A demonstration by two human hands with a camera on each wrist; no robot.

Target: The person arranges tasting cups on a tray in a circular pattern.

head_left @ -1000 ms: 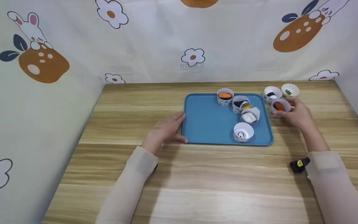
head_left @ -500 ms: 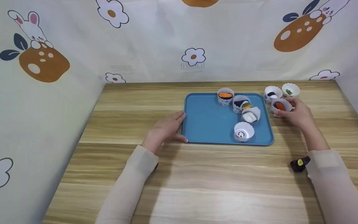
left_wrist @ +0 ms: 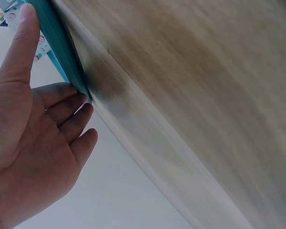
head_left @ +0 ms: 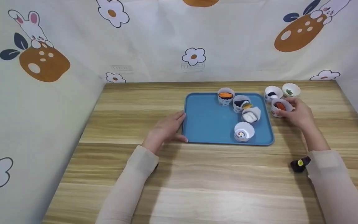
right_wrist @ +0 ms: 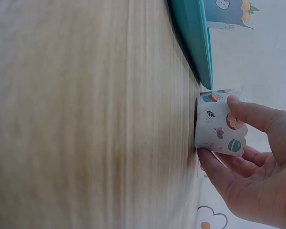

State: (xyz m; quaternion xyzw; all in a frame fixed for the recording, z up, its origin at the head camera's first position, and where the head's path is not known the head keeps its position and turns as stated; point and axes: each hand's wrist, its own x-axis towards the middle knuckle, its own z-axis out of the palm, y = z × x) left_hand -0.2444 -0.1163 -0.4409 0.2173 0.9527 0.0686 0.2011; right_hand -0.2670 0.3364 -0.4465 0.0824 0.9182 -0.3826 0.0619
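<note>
In the head view, the right hand [head_left: 299,115] grasps a paper cup [head_left: 274,110] of red filling [head_left: 280,106], just right of the blue tray [head_left: 208,119] on the worktop [head_left: 210,174]. Behind it stand a cup [head_left: 273,90] with a black-and-white piece [head_left: 272,95] and another cup [head_left: 295,88] holding something green [head_left: 289,91]. Four cups [head_left: 226,102] on the tray contain an orange-topped piece [head_left: 225,95], a dark piece [head_left: 240,102], a white piece [head_left: 249,117] and a small round piece [head_left: 241,134]. In the left wrist view, the left hand's [left_wrist: 33,138] grip is released, fingers at the tray's edge. In the right wrist view, thumb and fingers clasp the printed paper cup.
</note>
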